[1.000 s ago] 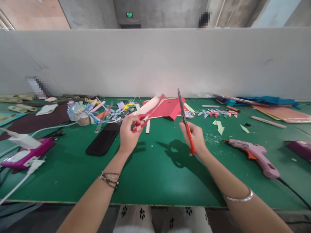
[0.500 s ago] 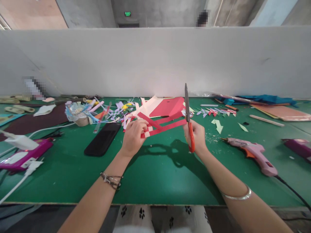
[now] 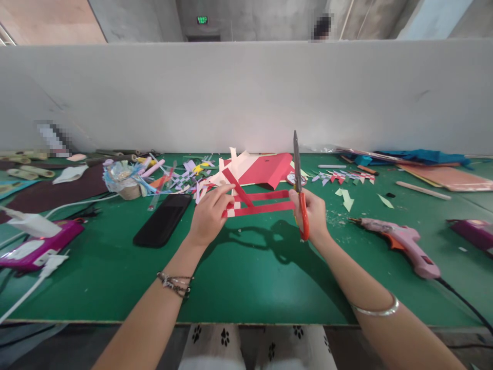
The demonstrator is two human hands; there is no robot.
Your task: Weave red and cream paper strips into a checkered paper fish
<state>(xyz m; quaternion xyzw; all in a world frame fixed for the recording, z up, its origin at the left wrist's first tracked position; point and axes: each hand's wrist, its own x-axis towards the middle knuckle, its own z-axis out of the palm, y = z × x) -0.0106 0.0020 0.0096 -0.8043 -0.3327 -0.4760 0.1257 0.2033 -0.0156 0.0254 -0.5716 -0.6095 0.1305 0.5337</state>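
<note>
A woven piece of red and pale pink paper strips [image 3: 265, 207] is stretched above the table between my two hands. My left hand [image 3: 210, 210] pinches its checkered end, and one red strip slants up and back beside the fingers. My right hand [image 3: 314, 213] is closed around orange-handled scissors [image 3: 304, 216], their blades together and pointing upward. The far ends of the red strips meet the fingers of that same hand. Behind the woven piece lie a red paper sheet [image 3: 265, 169] and pale pink paper [image 3: 239, 167].
A black phone [image 3: 164, 221] lies left of my left hand. Purple power strips [image 3: 42, 246] with white plugs stand further left. To the right is a pink glue gun [image 3: 396, 239]. Paper scraps [image 3: 342, 178] and a bundle of paper strips [image 3: 125, 177] lie along the back.
The slanting red strip has swung more upright near my left fingers. The upper red strip now runs level between the hands. My right hand keeps the scissors in nearly the same place.
</note>
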